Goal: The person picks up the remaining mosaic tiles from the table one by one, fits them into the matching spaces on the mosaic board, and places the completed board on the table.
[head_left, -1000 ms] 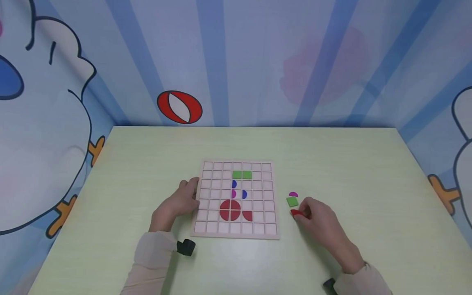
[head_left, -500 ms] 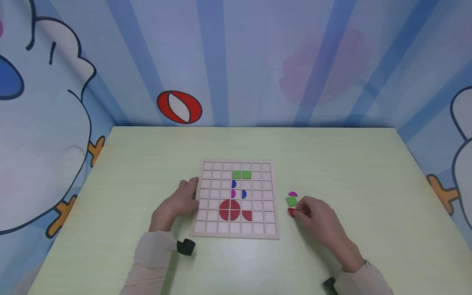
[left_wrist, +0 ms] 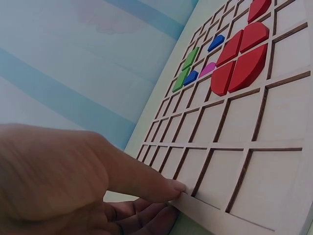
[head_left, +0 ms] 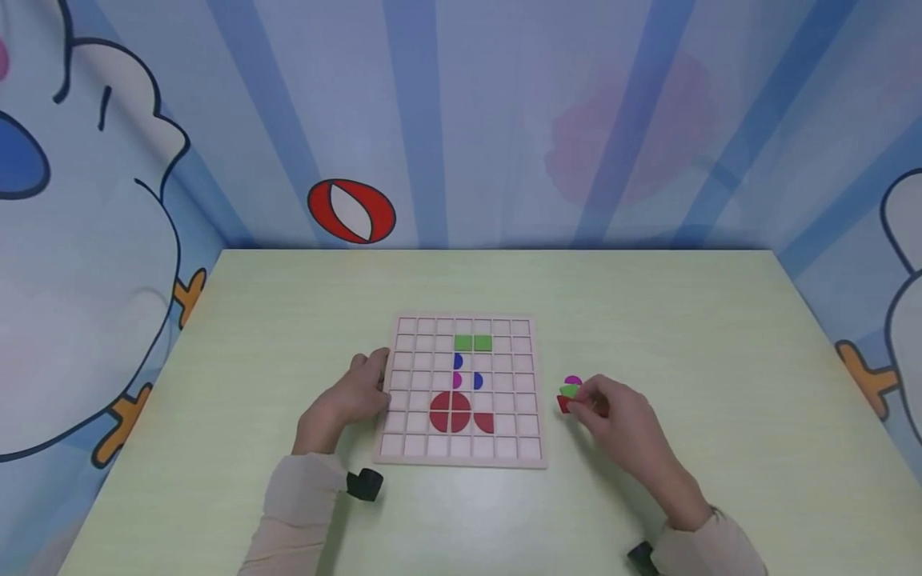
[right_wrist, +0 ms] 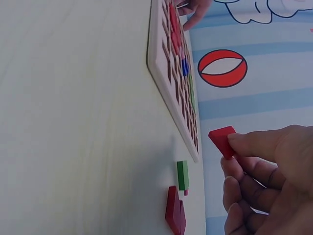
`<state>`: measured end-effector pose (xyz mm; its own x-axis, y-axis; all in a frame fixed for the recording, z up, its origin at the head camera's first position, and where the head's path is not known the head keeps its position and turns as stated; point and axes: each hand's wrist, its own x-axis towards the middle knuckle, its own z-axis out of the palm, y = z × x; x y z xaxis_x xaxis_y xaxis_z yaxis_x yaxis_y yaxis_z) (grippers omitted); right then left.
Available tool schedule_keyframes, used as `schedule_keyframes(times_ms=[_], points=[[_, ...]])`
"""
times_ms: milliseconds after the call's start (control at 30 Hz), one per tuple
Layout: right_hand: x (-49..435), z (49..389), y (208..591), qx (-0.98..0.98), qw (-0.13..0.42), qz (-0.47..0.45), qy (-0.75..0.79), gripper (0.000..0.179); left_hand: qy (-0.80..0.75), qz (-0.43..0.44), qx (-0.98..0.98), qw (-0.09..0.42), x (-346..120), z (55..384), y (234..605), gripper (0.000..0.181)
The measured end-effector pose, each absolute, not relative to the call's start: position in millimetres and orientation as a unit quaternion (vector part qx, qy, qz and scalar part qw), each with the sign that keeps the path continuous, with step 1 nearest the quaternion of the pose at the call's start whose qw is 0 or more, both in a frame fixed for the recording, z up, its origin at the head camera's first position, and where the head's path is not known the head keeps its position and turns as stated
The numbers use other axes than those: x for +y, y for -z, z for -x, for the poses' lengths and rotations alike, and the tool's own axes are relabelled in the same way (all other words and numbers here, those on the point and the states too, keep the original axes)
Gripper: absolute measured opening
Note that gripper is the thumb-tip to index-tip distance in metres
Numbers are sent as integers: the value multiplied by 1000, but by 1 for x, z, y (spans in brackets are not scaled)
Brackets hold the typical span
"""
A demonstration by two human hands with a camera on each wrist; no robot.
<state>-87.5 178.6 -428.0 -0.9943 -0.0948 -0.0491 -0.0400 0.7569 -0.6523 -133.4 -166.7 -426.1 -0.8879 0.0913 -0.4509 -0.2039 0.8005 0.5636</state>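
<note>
My right hand (head_left: pixel 627 428) pinches a red quarter-circle tile (right_wrist: pixel 222 140) between thumb and fingertips, above the table right of the grid board (head_left: pixel 519 400). A green square tile (right_wrist: pixel 182 175) lies below the held tile, partly covered in the head view; a magenta half-circle tile (head_left: pixel 573 380) is just beyond. My left hand (head_left: pixel 346 392) holds the board's left edge, thumb on the rim. On the board sit two green squares (head_left: pixel 473 343), two blue half-circles (head_left: pixel 479 381), a magenta half-circle (head_left: pixel 457 380) and several red quarter-circles (head_left: pixel 484 422), some forming a full circle.
More red tiles (right_wrist: pixel 172 210) lie on the table in the right wrist view, hidden behind my right hand in the head view. The pale table (head_left: pixel 288 288) meets a blue striped wall (head_left: pixel 497 120) at its back edge.
My right hand has shifted slightly left and away from me with the red tile, which has turned and now overlaps the green square. My left hand and the board have stayed put.
</note>
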Motion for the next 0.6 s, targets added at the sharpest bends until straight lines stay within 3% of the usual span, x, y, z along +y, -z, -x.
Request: schedule_keyframes(times_ms=[600], points=[[154,87,427,903,25,-23,428,12,-311,28,921,233,-167,133,426,73]])
